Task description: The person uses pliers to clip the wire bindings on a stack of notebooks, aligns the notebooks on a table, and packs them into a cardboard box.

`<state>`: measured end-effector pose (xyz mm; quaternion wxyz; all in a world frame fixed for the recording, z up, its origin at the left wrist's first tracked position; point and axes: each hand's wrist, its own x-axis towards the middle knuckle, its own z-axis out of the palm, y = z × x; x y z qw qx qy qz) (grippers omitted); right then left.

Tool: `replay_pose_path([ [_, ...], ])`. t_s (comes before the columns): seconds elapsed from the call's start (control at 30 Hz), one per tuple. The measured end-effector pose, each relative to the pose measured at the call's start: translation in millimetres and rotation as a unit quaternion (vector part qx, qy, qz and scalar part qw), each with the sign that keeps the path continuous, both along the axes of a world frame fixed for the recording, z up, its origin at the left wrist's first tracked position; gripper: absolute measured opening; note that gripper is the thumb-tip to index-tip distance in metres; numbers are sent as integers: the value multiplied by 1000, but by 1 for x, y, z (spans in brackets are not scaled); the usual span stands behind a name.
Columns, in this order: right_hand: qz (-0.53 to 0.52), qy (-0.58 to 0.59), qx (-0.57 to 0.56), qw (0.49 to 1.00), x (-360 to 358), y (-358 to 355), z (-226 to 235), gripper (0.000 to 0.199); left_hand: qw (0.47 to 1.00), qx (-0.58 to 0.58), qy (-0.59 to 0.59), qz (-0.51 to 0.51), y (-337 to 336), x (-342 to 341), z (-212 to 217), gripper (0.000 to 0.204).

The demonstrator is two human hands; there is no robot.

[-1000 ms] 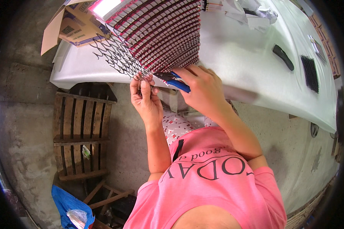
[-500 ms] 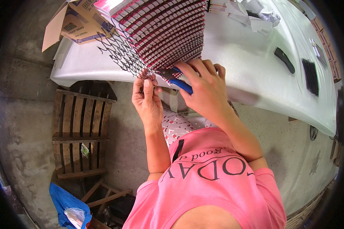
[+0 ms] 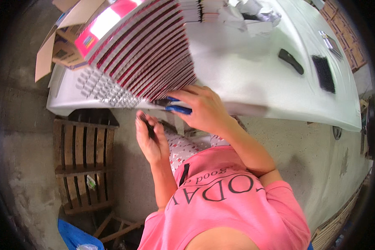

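Note:
A stack of notebooks [image 3: 150, 41] with red-and-white edges and dark bindings stands at the table's front edge. Loose ends of spiral wire [image 3: 106, 89] stick out from its left side. My right hand [image 3: 208, 109] grips blue-handled pliers [image 3: 180, 110], their dark jaws against the lower corner of the stack where the wire ends gather. Just below and left of the jaws, apart from the wires, is my left hand [image 3: 152, 139]. Between its fingers and thumb lies a small dark bundle [image 3: 148, 128], too blurred to name surely.
An open cardboard box [image 3: 64, 50] stands behind the stack. On the white-covered table [image 3: 237, 75] lie a curved black object [image 3: 291, 61], a black bundle of wire coils [image 3: 323, 74] and crumpled packaging [image 3: 258, 18]. A wooden pallet [image 3: 83, 146] leans lower left.
My left hand has come down, away from the wire ends it was pinching. The view has shifted, so stack and table appear further left. The pliers remain in my right hand at the stack's corner.

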<state>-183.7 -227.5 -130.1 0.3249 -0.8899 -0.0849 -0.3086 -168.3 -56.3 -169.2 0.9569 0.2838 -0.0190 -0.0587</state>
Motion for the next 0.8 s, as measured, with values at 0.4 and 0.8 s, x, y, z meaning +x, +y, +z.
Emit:
replay_pose_path([
  [0.4,-426,51,-38,903,-120,-208,-75,43,926,-27,-86,-366,-278,77,81,18],
  [0.8,-453,93,-36,886,-112,-202,-81,43,914,189,-263,-246,-302,59,105,44],
])
